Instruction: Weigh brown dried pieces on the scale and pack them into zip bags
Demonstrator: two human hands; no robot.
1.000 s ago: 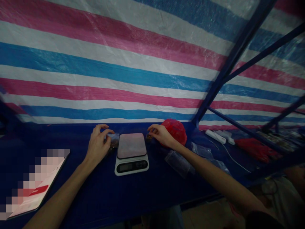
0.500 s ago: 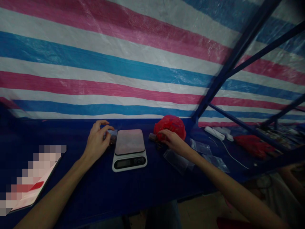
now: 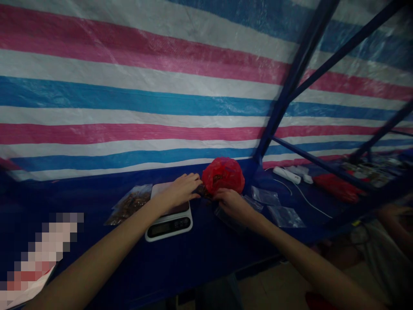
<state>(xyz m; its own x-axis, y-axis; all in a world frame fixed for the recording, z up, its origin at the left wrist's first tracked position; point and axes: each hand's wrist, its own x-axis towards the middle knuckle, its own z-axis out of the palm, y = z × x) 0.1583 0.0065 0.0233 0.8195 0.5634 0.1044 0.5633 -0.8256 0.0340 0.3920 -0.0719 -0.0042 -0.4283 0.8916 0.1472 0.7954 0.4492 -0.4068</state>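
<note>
My left hand (image 3: 184, 188) reaches across the digital kitchen scale (image 3: 169, 228), with its thumb and fingers closed around a small dark brown object (image 3: 202, 190). I cannot make out its kind. My right hand (image 3: 229, 201) is at the other side of that object, fingers bent and pinched together; what they hold is hidden. Just behind both hands sits a red plastic bag (image 3: 224, 174), its mouth open on brown contents. Left of the scale lies a clear plastic bag of brown pieces (image 3: 132, 203), partly behind my left forearm.
Clear zip bags (image 3: 285, 216) lie to the right, near a white power strip (image 3: 286, 175) with its cable. Farther right is another red bag (image 3: 337, 187). Blue metal bars (image 3: 280, 112) rise before a striped tarp (image 3: 129, 103). A partly blurred-out flat thing (image 3: 38, 275) lies lower left.
My left hand has left the filled clear bag and moved right, over the scale, to the small dark object. My right hand stays in front of the red bag. The view has shifted slightly.
</note>
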